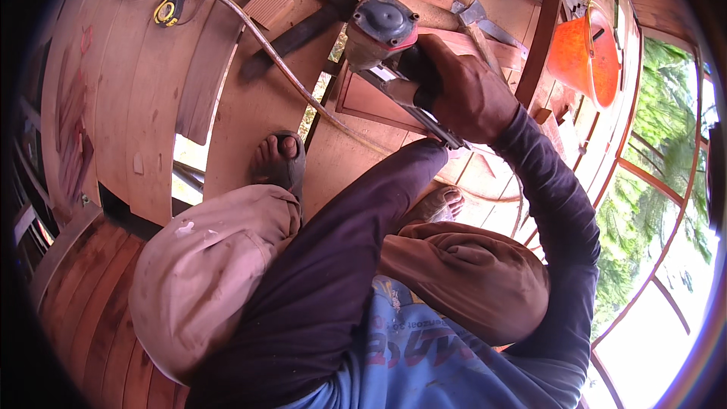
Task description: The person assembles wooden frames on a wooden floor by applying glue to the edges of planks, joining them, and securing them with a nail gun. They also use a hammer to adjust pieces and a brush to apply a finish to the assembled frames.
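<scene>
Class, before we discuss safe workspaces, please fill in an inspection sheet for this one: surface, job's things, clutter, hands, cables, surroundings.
Surface: wooden floor of boards, with open gaps between some of them.
Job's things: nail gun, held above a reddish-brown wooden panel.
Clutter: tape measure, dark hammer, wood block and orange bucket.
Hands: right hand closed around the nail gun's handle; left hand hidden beyond its dark sleeve.
Cables: no electric cable seen; a pale hose crosses the boards, its ends not traceable.
Surroundings: green leaves outside, at the open right side.
</scene>
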`<action>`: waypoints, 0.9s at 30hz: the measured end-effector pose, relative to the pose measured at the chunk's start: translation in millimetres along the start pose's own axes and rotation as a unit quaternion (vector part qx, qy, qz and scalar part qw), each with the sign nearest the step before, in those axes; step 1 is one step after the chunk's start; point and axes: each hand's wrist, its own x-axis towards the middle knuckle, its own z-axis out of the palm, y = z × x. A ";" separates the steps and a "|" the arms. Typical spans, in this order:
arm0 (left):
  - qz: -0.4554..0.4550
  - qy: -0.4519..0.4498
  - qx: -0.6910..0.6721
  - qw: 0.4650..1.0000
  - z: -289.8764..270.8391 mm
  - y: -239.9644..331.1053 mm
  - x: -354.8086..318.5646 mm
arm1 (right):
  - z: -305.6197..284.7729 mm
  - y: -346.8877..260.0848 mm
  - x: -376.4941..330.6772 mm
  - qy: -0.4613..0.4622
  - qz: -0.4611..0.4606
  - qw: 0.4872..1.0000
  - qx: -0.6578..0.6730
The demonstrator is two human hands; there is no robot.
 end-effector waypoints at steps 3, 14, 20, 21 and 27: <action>-0.001 0.016 -0.001 1.000 -0.1 -0.3 -4.7 | 1.3 -23.9 -6.7 0.002 -0.053 0.999 -0.005; -0.001 0.057 -0.010 0.998 1.3 -7.3 -16.2 | 7.3 -26.0 -15.8 -0.041 -0.049 0.995 -0.073; -0.001 0.078 -0.014 0.997 1.2 -10.7 -20.0 | 21.8 -12.7 -17.5 -0.091 -0.021 0.993 -0.074; -0.001 0.083 -0.014 0.996 1.7 -11.1 -20.2 | 23.0 -12.1 -17.0 -0.108 -0.011 0.990 -0.085; -0.004 0.104 -0.017 0.994 1.9 -17.8 -23.9 | 22.2 -10.1 -19.2 -0.048 -0.046 0.997 -0.034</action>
